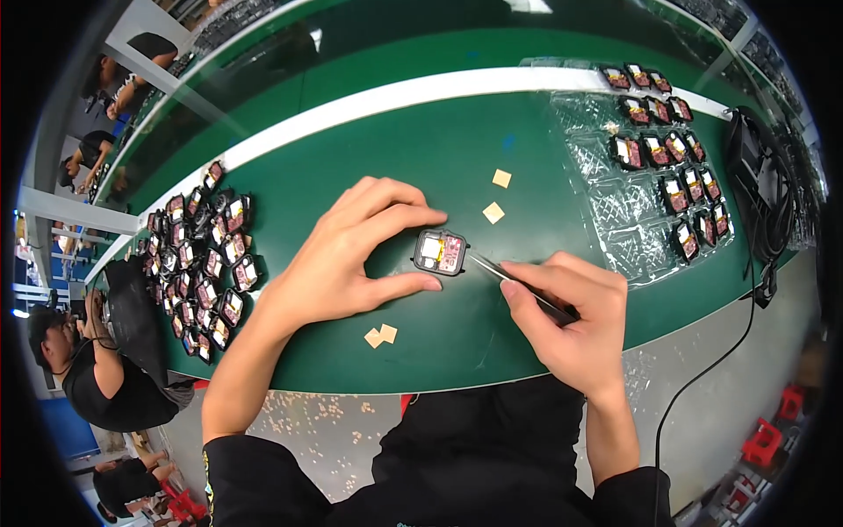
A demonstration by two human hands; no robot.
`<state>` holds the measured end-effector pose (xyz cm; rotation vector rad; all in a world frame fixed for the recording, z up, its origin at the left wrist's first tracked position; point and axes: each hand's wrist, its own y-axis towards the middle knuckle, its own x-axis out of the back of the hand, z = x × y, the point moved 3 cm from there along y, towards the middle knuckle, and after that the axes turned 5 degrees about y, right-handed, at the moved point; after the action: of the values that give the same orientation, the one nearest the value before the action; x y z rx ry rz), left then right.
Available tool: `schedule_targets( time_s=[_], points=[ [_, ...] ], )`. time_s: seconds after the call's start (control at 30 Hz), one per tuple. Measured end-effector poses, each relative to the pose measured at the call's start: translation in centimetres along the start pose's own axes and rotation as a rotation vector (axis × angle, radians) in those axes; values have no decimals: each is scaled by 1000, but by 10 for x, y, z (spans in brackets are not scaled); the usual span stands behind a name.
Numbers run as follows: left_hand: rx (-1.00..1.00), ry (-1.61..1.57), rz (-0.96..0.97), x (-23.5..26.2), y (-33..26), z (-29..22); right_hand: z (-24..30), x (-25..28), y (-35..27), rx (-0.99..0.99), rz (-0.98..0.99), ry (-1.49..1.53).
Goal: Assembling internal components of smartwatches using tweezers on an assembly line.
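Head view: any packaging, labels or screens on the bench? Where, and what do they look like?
Clear plastic blister tray: right side of the green bench, ribbed pockets, dark modules along its far and right side.
Tan square stickers: loose near bench centre, plain.
No screens or signs that I can make out.
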<state>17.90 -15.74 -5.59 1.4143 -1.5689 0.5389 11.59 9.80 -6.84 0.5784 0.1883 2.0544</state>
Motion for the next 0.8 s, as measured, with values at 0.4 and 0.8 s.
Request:
schedule_targets(
  time_s=[0.4,0.8],
  points=[
    [-49,-74,63,-13,-4,-12,-3,-3,2,-31,105,-15],
    [-38,-117,56,-14,-2,-9,-1,3,2,-59,68,5]
  ],
)
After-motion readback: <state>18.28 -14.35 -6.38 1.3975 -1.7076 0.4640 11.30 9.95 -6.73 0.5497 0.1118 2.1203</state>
